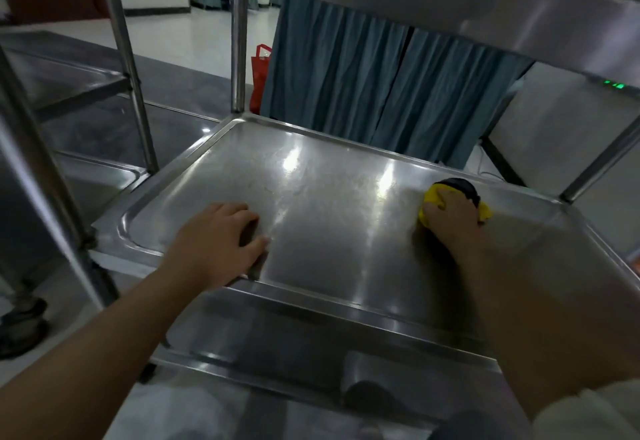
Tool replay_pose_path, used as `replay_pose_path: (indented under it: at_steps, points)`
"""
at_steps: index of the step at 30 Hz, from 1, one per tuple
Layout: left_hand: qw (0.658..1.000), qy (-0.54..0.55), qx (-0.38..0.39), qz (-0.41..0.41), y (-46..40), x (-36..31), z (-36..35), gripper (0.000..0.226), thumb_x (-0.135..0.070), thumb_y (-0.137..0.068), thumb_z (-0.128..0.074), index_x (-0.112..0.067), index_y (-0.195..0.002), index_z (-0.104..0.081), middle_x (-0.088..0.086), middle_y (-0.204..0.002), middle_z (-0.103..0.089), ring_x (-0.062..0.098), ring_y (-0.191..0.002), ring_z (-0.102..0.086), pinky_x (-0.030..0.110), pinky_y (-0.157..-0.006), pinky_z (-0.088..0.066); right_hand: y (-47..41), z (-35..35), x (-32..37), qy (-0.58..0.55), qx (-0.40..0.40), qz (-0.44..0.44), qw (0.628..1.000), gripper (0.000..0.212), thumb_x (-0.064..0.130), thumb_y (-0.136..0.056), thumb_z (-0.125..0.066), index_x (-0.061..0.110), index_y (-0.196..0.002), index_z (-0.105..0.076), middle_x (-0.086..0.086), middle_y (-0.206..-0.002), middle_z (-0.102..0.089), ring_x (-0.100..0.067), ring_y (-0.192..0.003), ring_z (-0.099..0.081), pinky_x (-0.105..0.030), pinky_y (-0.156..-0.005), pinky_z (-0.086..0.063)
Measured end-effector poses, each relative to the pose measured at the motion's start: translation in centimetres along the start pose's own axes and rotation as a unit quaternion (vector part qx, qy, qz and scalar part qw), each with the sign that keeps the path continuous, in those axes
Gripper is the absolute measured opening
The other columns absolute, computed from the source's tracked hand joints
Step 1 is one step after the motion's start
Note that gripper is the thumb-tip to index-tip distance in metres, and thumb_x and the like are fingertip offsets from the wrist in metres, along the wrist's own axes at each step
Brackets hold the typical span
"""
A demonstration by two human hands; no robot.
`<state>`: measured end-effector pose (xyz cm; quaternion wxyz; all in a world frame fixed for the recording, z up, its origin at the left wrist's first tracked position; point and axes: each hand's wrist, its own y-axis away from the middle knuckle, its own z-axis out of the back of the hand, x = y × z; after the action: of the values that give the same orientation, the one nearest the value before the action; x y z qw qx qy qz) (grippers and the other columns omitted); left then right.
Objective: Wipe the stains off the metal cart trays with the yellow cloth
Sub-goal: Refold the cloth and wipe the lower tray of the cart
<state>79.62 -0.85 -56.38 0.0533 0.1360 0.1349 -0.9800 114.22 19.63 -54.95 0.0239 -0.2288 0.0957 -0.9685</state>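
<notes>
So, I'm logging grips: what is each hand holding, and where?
Right hand grips the bunched yellow cloth from above; left hand holds nothing, resting on the tray.

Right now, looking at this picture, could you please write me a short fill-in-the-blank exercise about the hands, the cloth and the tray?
1. The right hand grips a cloth of ____ colour.
2. The left hand rests on the middle tray and holds ____.
3. The cloth lies near the tray's ____ side.
4. A ____ bag stands behind the cart, beside the blue curtain.

Missing words: yellow; nothing; right; red
</notes>
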Motion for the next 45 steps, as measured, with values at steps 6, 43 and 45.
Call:
replay_pose_path:
  at_steps: [6,43,45]
  points:
    - [0.995,-0.02,-0.071,0.062,0.6,-1.0,0.7,0.033,-0.042,-0.089,-0.046,-0.017,-0.088,-0.068,0.002,-0.096,-0.066,0.026,-0.093,-0.056,0.035,-0.074,-0.044,6.5,-5.3,13.0,-0.006,0.08,0.216,0.973,0.056,0.032,-0.091,-0.055,0.022,-0.144,-0.04,-0.006,-0.154,-0.031,-0.024,-0.14,-0.026,-0.035,-0.117,-0.013]
    - [0.983,0.073,-0.092,0.143,2.2,3.7,1.7,0.073,-0.057,-0.091,-0.012,-0.012,-0.141,-0.041,0.015,-0.14,-0.05,0.029,-0.131,-0.043,0.043,-0.111,-0.029,9.4,-9.1,22.9,-0.004,0.183,0.304,0.935,0.046,0.04,-0.094,-0.045,0.043,-0.14,-0.038,0.002,-0.159,-0.014,-0.023,-0.146,-0.006,-0.044,-0.119,-0.006]
    - [0.968,0.135,-0.137,0.164,2.1,3.7,1.9,0.071,-0.061,-0.094,-0.008,-0.017,-0.128,-0.051,0.013,-0.129,-0.058,0.03,-0.122,-0.05,0.046,-0.103,-0.037,9.3,-10.7,26.4,-0.003,0.205,0.32,0.925,0.044,0.043,-0.094,-0.044,0.043,-0.138,-0.041,0.003,-0.159,-0.016,-0.022,-0.146,-0.008,-0.049,-0.117,-0.008]
